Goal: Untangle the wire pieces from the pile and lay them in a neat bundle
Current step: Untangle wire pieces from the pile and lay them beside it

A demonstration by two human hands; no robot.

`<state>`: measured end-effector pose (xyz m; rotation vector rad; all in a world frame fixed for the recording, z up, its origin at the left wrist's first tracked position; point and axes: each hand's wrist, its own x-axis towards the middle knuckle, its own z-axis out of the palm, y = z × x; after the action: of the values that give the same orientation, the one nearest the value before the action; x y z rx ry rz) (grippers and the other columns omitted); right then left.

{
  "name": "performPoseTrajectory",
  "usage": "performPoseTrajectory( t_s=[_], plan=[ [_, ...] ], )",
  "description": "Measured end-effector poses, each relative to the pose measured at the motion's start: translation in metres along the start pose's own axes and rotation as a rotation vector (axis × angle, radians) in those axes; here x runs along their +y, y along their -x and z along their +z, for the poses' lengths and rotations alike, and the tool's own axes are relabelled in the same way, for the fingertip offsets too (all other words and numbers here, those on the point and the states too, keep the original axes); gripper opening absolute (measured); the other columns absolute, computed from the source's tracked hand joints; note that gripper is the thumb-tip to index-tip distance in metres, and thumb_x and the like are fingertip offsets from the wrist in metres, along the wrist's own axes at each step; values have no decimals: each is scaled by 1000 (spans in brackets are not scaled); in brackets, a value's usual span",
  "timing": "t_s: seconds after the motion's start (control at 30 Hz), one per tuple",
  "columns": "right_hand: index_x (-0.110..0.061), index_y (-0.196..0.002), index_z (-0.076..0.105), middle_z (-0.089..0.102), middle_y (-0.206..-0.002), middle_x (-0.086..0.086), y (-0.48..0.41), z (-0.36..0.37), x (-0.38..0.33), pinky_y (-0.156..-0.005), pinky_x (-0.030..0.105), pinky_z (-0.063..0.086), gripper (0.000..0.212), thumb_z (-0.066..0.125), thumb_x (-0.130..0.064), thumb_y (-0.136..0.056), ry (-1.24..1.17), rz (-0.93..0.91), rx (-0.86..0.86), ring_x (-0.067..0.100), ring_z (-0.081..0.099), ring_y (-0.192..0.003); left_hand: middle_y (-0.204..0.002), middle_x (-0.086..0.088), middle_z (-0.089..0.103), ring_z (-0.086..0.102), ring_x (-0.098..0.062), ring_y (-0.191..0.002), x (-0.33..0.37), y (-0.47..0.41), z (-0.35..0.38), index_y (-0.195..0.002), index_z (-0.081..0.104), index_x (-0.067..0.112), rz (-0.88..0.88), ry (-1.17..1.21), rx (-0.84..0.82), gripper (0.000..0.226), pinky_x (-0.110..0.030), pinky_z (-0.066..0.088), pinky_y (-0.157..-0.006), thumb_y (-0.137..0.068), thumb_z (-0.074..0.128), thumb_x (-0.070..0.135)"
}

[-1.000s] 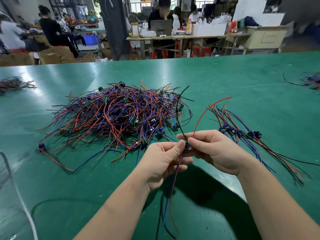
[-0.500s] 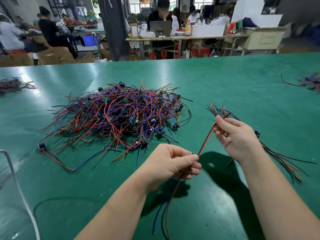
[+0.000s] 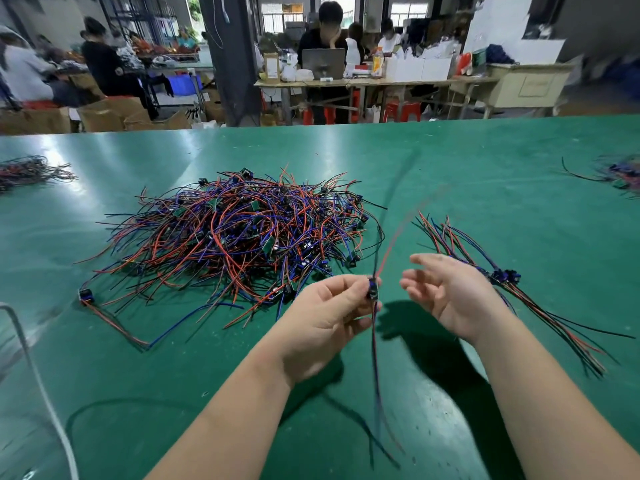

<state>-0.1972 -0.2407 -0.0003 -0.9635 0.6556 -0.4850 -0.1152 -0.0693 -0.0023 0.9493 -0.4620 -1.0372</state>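
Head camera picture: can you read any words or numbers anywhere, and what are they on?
No text can be read.
Pale label on the brown box on the far table: too blurred.
Label on the orange bottle: too small.
The connector pinched by the left hand: no marking shows.

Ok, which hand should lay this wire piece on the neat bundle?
Probably the right hand: it is open, between the wire piece pinched by the left hand and the bundle on its far side. The left would have to cross over.
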Motion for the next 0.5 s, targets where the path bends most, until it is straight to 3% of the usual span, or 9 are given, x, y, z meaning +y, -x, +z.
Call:
performPoseTrajectory(
  t_s=[0.03, 0.07, 0.17, 0.23, 0.37, 0.43, 0.5],
  plan=[
    [-6, -93, 56, 63, -67, 12, 3, 4, 4, -45, 20, 51, 9, 57, 2, -89, 61, -31, -62, 16, 64, -49, -72, -1, 69, 67, -9, -69, 2, 0, 0, -80, 73, 15, 6, 93, -10, 16, -18, 54, -64, -70, 67, 25],
    [-7, -95, 57, 62, -71, 12, 6, 7, 7, -48, 21, 52, 23, 62, 9, -80, 112, -59, -148, 16, 63, -51, -75, -3, 71, 69, -10, -71, 4, -1, 0, -86, 69, 13, 4, 159, -17, 19, -19, 55, -65, -70, 67, 25],
    [-10, -97, 61, 64, -75, 9, 17, 17, 17, -55, 21, 51, 45, 76, 11, -60, 163, -126, -427, 14, 62, -59, -85, -9, 74, 71, -13, -74, 10, -1, -1, -98, 62, 6, -24, 273, 25, 35, -22, 56, -67, -68, 66, 25],
    [-10, -93, 65, 64, -73, 8, 23, 25, 19, -56, 20, 50, 45, 78, 12, -56, 102, -143, -507, 15, 61, -59, -83, -7, 75, 71, -12, -70, 10, -2, -2, -99, 61, 7, 0, 250, 115, 40, -22, 55, -66, -64, 66, 25],
    [-15, -66, 75, 65, -61, 4, 24, 37, 21, -55, 16, 51, 12, 72, -8, -56, -38, -170, -376, 10, 60, -52, -68, 5, 68, 63, -6, -58, 3, -4, -2, -78, 66, 19, 97, 51, 267, 26, -22, 45, -65, -54, 72, 27],
    [-15, -62, 75, 65, -59, 2, 21, 36, 21, -55, 14, 51, 11, 68, -7, -60, -74, -154, -309, 8, 60, -51, -64, 8, 66, 61, -5, -57, 0, -3, 0, -65, 71, 23, 141, -41, 251, 15, -22, 43, -65, -51, 76, 27],
    [-13, -64, 74, 64, -60, 3, 20, 34, 19, -53, 14, 51, 10, 65, -8, -64, -82, -132, -286, 7, 59, -51, -65, 8, 67, 61, -3, -60, -2, -1, 1, -63, 73, 26, 177, -132, 179, 12, -20, 44, -65, -53, 78, 25]
  ],
)
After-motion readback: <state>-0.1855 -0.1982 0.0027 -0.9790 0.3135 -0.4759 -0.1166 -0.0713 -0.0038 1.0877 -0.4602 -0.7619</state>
